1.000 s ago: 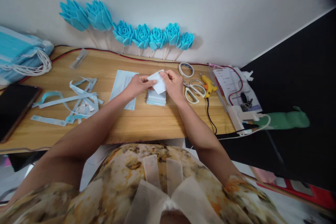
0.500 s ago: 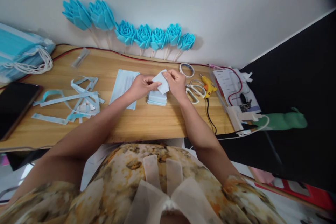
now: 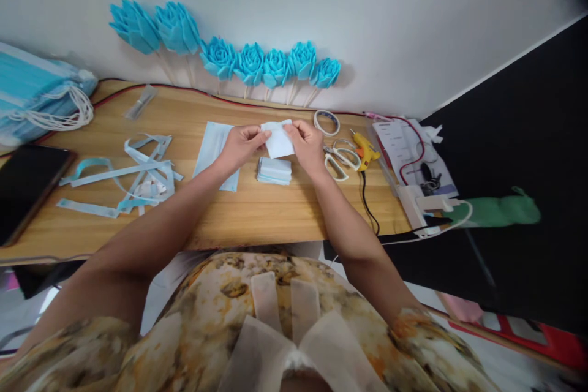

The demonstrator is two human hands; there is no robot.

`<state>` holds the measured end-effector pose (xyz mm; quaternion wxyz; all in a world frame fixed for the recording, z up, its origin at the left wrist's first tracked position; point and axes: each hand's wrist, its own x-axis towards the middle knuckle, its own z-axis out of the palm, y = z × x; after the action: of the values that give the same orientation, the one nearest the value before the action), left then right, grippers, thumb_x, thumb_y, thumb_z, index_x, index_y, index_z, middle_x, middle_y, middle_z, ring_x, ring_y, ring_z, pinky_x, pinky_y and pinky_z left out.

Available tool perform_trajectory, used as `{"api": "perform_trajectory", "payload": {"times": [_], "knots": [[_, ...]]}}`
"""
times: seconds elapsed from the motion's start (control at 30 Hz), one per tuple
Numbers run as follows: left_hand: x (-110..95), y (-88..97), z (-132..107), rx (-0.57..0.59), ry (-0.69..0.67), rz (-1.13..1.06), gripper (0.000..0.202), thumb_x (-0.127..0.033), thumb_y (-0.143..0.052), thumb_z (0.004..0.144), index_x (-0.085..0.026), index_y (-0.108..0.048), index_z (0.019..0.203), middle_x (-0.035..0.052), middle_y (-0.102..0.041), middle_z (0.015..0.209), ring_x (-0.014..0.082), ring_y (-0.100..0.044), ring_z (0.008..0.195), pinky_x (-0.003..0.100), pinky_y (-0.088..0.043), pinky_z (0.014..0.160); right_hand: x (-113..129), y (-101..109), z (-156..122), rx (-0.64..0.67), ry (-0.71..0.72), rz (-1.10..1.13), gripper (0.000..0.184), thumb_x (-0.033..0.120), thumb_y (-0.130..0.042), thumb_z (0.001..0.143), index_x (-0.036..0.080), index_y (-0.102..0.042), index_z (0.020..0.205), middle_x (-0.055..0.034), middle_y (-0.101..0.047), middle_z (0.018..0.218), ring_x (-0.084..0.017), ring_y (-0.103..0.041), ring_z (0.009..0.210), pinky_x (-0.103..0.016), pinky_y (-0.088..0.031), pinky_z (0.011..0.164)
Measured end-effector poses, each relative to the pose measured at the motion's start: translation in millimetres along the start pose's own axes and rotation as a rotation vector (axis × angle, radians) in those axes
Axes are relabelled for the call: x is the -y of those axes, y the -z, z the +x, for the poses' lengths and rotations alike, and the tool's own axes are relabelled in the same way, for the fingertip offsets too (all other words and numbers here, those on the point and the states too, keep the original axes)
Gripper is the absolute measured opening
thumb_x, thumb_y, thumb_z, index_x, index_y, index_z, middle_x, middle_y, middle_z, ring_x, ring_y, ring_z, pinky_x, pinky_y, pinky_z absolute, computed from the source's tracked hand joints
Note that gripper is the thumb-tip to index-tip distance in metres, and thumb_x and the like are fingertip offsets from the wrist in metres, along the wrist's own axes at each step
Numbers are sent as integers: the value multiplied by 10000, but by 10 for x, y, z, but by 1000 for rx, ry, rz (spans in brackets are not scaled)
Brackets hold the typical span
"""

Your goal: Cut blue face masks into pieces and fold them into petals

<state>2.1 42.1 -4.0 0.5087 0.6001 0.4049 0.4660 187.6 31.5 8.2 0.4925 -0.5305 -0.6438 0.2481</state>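
A small white square of mask fabric (image 3: 280, 141) is held up between my two hands. My left hand (image 3: 243, 146) pinches its left edge with thumb and fingers. At its upper right edge, my right hand (image 3: 307, 144) grips it the same way. Just below the square, a stack of cut pale blue pieces (image 3: 274, 171) lies on the wooden table (image 3: 257, 220). A flat pale blue face mask (image 3: 212, 146) rests partly behind my left hand and forearm.
Scissors (image 3: 339, 162), a tape roll (image 3: 326, 123) and a yellow glue gun (image 3: 366, 150) lie right. Mask strips (image 3: 133, 174) and a phone (image 3: 32, 190) lie left. Blue fabric flowers (image 3: 250, 64) on sticks lean against the wall. A power strip (image 3: 416, 208) sits far right.
The white square has been turned from a tilted diamond to nearly level and looks wider. My left hand has shifted slightly left, so more of the stack below shows.
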Motion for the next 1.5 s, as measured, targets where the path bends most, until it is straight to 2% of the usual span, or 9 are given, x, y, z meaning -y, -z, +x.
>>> {"api": "perform_trajectory", "payload": {"times": [0.23,0.4,0.5,0.57,0.73,0.87,1.13,1.27,1.5], "knots": [[-20,-10,-2,4,20,-55,642,-808,-614,781,-181,-635,643,38,-639,641,147,-572,619,272,-470,611,-1,0,1,-35,-6,9,417,571,-612,899,210,-578,693,45,-430,601,-106,-380,604,-265,-306,575],[50,-79,-35,51,72,-97,519,-637,-844,632,-152,-714,765,21,-712,734,131,-589,659,250,-476,647,32,-37,-25,0,17,75,346,484,-627,896,202,-602,697,45,-466,604,-99,-402,589,-257,-325,568],[58,-95,-35,6,108,-112,496,-576,-879,586,-142,-720,764,24,-723,739,128,-581,647,255,-467,641,1,-68,-30,38,9,121,265,458,-655,880,198,-671,831,50,-517,642,-100,-435,596,-254,-341,583],[33,-95,-29,-28,100,-110,475,-562,-877,587,-145,-716,745,23,-721,734,129,-577,649,259,-464,647,-24,-88,-31,69,1,140,267,464,-671,869,200,-685,898,59,-509,641,-100,-432,597,-252,-339,590],[-50,-94,-26,-28,57,-121,457,-556,-863,585,-154,-708,734,2,-674,692,125,-543,645,257,-444,638,-38,-126,-31,1,-3,89,379,502,-657,862,200,-543,664,65,-425,580,-94,-364,579,-260,-293,578],[-59,-76,-24,6,22,-32,424,-558,-809,627,-162,-669,685,-19,-578,615,116,-467,604,253,-381,577,-28,-128,-21,-44,24,50,377,481,-633,862,206,-503,640,65,-405,576,-97,-361,584,-267,-294,592],[-10,-53,-24,51,-104,146,416,-543,-738,722,-169,-591,618,-23,-510,587,124,-440,607,258,-347,584,-27,-107,-13,-34,23,6,400,515,-585,873,206,-514,630,49,-433,572,-107,-380,593,-279,-311,607],[25,-61,-19,64,-110,132,372,-508,-730,751,-179,-592,642,-15,-533,602,143,-479,619,264,-377,590,-48,-113,-10,-37,32,14,405,533,-595,875,201,-555,647,44,-459,575,-110,-390,590,-282,-309,599],[43,-73,-19,46,-122,136,348,-470,-714,761,-179,-577,628,-21,-507,595,127,-442,602,258,-354,582,-64,-128,-10,-47,35,4,432,561,-587,878,203,-543,642,45,-457,575,-110,-395,589,-284,-310,602]]}}
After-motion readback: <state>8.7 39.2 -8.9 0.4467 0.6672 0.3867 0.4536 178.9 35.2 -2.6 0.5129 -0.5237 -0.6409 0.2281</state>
